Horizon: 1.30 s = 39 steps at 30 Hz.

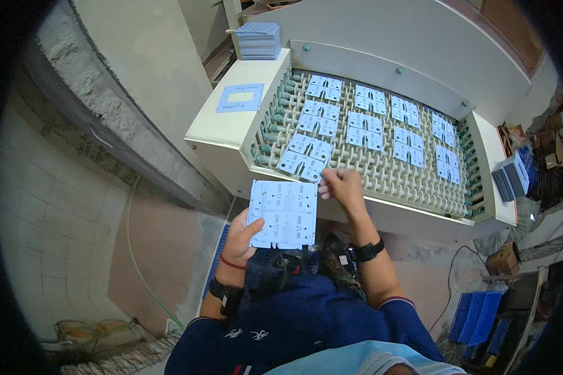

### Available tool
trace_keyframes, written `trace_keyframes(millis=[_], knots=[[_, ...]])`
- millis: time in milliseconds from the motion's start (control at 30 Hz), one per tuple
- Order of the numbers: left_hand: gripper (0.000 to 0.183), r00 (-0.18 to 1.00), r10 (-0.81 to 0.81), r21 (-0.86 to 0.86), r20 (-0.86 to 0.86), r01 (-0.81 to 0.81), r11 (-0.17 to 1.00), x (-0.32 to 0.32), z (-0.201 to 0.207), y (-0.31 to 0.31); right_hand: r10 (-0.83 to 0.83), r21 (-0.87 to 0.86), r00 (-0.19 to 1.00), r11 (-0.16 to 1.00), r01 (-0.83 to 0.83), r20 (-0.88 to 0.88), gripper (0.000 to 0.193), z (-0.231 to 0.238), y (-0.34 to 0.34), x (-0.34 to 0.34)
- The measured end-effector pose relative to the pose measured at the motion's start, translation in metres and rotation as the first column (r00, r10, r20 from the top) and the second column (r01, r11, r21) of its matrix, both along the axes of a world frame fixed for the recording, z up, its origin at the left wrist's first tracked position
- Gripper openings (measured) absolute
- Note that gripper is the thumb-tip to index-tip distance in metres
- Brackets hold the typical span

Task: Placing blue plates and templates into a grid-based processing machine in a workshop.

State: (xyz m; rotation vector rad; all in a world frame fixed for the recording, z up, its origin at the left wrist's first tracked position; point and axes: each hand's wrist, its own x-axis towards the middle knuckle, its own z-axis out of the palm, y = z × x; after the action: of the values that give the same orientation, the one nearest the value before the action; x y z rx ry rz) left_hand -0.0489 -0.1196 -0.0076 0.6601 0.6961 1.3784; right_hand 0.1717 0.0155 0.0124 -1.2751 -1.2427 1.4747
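My left hand (236, 236) grips light-blue, square circuit board panels (283, 214) by their left edge, thumb on top. They seem to be a thin stack, with printed marks, small holes and slots on the upper face. Beside the stack's upper right corner is my right hand (344, 189), its fingers curled in and thumb and forefinger close together. Whatever it may hold is hidden. Just past its fingertips, the nearest circuit board panel (304, 156) lies flat on the wheeled roller conveyor (363, 172). Several similar panels lie there in rows.
A tall stack of blue panels (258, 42) stands on the machine's left ledge, with a framed blue plate (240, 98) nearer me. Another stack (512, 177) leans at the right end. Blue crates (475, 317) and a cardboard box (503, 259) sit on the floor at right.
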Motion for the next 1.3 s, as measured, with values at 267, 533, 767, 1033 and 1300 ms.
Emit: trace_keyframes(millis=[267,533,767,1033,1300], knots=[[0.040,0.999,-0.031,-0.029,-0.030,0.030,0.999,0.021,-0.005,0.028,0.164,-0.060,0.986,0.984,-0.166,-0.041,0.022,-0.004,-0.070,0.026],[0.036,0.998,-0.065,-0.061,0.023,0.067,0.996,0.027,-0.010,0.033,-0.199,0.104,0.910,0.980,0.172,0.364,0.020,0.017,0.001,0.107],[0.038,0.999,-0.036,-0.065,0.041,0.038,0.997,0.020,-0.012,0.022,-0.348,0.173,0.767,0.937,0.304,0.539,0.023,0.030,0.003,0.192],[0.059,0.941,-0.210,0.016,0.264,0.213,0.977,0.026,-0.004,0.020,-0.496,0.199,0.479,0.815,0.544,0.724,0.024,0.037,-0.007,0.317],[0.061,0.949,-0.271,0.048,0.161,0.267,0.963,0.044,0.000,0.027,-0.669,0.540,0.401,0.742,0.397,0.626,0.029,0.014,-0.022,0.336]])
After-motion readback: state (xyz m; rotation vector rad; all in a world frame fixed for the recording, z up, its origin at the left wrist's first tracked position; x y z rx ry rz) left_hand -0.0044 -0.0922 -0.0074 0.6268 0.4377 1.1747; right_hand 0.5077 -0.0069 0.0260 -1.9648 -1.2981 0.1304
